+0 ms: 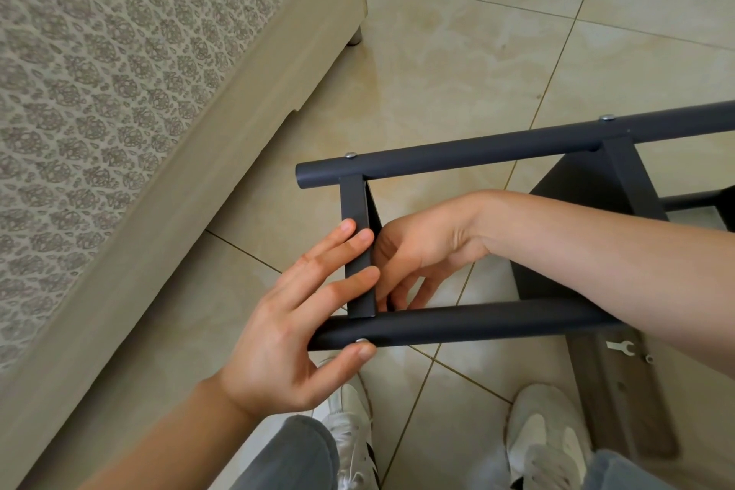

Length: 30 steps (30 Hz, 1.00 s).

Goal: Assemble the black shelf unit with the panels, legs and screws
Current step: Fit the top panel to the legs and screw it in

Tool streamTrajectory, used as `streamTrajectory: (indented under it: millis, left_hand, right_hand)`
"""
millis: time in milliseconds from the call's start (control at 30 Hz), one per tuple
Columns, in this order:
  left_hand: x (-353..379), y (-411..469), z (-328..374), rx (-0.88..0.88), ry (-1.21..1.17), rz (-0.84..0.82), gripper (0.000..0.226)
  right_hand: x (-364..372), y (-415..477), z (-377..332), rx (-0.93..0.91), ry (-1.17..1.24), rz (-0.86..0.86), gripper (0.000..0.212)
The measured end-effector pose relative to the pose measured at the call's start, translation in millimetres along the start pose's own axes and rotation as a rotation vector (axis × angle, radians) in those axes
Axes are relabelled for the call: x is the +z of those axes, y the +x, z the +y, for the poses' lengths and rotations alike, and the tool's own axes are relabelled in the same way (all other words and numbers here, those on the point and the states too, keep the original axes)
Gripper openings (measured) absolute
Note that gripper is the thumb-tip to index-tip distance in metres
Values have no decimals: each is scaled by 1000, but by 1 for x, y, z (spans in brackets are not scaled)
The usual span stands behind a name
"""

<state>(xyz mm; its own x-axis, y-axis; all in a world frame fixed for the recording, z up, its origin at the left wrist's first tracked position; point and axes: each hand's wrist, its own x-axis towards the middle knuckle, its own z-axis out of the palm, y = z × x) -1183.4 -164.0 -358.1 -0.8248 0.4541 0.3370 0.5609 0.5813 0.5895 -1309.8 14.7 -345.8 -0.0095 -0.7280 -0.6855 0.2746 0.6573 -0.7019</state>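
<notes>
The black shelf unit [497, 235] lies on its side in the middle right of the frame. Two round matte legs run almost level across it, the far leg [477, 155] above and the near leg [457, 322] below. A flat panel [360, 251] stands edge-on between their left ends, and a second panel [620, 179] joins them further right. Silver screws [350, 156] sit in both legs at the joints. A loose panel [620, 390] with holes lies at the lower right

Two hands [286, 330] [421, 247], three legs [477, 156] [477, 320] [692, 200], three screws [350, 156] [607, 117] [361, 341], two shoes [352, 422] [545, 434], one wrench [621, 347].
</notes>
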Motion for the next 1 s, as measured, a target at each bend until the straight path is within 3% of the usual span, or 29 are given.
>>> streamTrajectory:
  millis: [367,567,700,867,1000]
  left_hand:
    - [-1,-1,0,12,-10,-3,48]
    - [-7,8,1,2,28,-27,50]
    - [-11,12,4,-39,64,-40,49]
    - [-10,8,12,-193,-31,13,49]
    - [-1,-2,23,-483,-338,176,69]
  right_hand:
    - [5,2,2,-1,66,-30,14]
    - [2,-19,-2,-46,75,49,13]
    - [1,-40,-4,-37,35,82,24]
    - [17,-68,-4,-6,-226,323,22]
    - [34,-88,-4,-10,-469,534,26]
